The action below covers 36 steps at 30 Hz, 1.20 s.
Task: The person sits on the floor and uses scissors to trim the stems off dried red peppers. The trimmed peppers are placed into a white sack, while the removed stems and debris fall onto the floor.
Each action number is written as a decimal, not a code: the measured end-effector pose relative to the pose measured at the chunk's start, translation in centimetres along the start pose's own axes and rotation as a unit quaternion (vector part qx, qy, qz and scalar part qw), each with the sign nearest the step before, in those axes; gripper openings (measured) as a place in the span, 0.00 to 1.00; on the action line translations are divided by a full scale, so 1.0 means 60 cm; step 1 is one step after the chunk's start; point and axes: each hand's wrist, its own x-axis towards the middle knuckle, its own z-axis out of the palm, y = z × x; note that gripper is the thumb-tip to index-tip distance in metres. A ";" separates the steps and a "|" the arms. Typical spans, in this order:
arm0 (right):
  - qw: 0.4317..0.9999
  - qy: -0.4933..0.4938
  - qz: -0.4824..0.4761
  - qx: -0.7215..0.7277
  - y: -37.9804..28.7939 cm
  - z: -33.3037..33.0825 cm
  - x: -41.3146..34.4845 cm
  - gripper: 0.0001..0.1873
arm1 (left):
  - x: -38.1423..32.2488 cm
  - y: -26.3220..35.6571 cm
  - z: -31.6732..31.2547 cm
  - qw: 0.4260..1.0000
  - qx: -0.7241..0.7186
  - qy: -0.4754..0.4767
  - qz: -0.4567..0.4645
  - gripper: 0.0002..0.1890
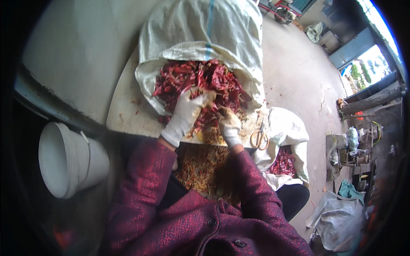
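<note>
A large white woven sack (pixel 192 28) lies with its mouth towards me on a pale board (pixel 125 108). Dried red chillies (pixel 179 75) spill from the opening. My left hand (pixel 192 104), in a white knit glove with soiled fingers, is curled around dried chilli at the front of the heap. Close beside it, my gloved right hand (pixel 230 123) pinches at a red chilli (pixel 211 111) between the two hands; the fingertips are blurred. Scissors with orange-tan handles (pixel 259 139) rest on the board to the right of my right hand.
A smaller white sack (pixel 286 124) with dried chillies (pixel 283 163) stands at the right by my knee. A white bucket (pixel 93 160) is at the left. Stems and bits (pixel 201 169) cover the area below the board's edge. Grey plastic sheeting (pixel 341 217) lies at the lower right.
</note>
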 end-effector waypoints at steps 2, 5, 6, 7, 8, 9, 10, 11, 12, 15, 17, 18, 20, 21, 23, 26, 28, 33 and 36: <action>0.995 0.055 -0.086 0.007 -0.011 -0.043 -0.006 0.13 | -0.002 -0.010 0.015 0.978 0.207 -0.002 0.029 0.17; 0.970 0.073 -0.180 -0.143 -0.041 -0.110 -0.015 0.14 | -0.010 -0.033 0.045 0.856 0.495 -0.051 0.143 0.27; 0.963 0.092 -0.214 -0.136 -0.053 -0.132 -0.018 0.15 | -0.014 -0.042 0.055 0.827 0.532 -0.063 0.169 0.28; 0.982 0.064 -0.166 -0.059 -0.066 -0.153 -0.030 0.16 | -0.017 -0.051 0.065 0.793 0.583 -0.080 0.158 0.29; 0.977 0.076 -0.174 -0.097 -0.078 -0.171 -0.038 0.18 | -0.017 -0.058 0.072 0.785 0.593 -0.099 0.152 0.31; 0.978 0.073 -0.175 -0.084 -0.087 -0.189 -0.043 0.18 | -0.019 -0.064 0.077 0.793 0.592 -0.121 0.076 0.31; 0.978 0.070 -0.182 -0.071 -0.093 -0.205 -0.048 0.18 | -0.019 -0.068 0.080 0.795 0.581 -0.123 0.120 0.31; 0.978 0.068 -0.190 -0.058 -0.098 -0.220 -0.051 0.18 | -0.019 -0.070 0.082 0.794 0.573 -0.119 0.166 0.31; 0.976 0.075 -0.205 -0.001 -0.102 -0.234 -0.054 0.20 | -0.020 -0.071 0.085 0.807 0.548 -0.141 0.169 0.29; 0.911 -0.057 -0.028 0.408 -0.109 -0.263 -0.054 0.23 | -0.027 -0.065 0.088 0.861 0.449 -0.190 0.145 0.24; 0.643 -0.076 0.139 0.749 -0.109 -0.279 -0.053 0.24 | -0.034 -0.059 0.091 0.920 0.299 -0.211 0.142 0.21; 0.707 -0.082 0.098 0.696 -0.112 -0.281 -0.056 0.24 | -0.035 -0.055 0.092 0.928 0.276 -0.220 0.118 0.22; 0.779 -0.057 0.119 0.613 -0.111 -0.285 -0.061 0.23 | -0.038 -0.052 0.094 0.939 0.202 -0.260 0.099 0.19; 0.749 -0.066 0.110 0.650 -0.109 -0.285 -0.066 0.24 | -0.037 -0.052 0.094 0.942 0.163 -0.278 0.089 0.14; 0.714 -0.051 0.151 0.682 -0.102 -0.270 -0.070 0.26 | -0.039 -0.057 0.095 0.956 0.113 -0.272 0.004 0.14; 0.659 -0.060 0.178 0.728 -0.070 -0.241 -0.071 0.25 | -0.040 -0.068 0.099 0.921 0.280 -0.225 0.152 0.14; 0.667 -0.042 0.201 0.716 -0.040 -0.218 -0.067 0.26 | -0.044 -0.071 0.102 0.870 0.397 -0.191 0.220 0.14; 0.681 0.030 0.304 0.666 0.052 -0.236 -0.054 0.18 | -0.047 -0.041 0.092 0.909 0.298 -0.156 0.247 0.11; 0.846 -0.263 0.183 0.426 0.075 -0.262 -0.100 0.20 | -0.044 -0.011 0.066 0.990 0.098 -0.090 -0.052 0.16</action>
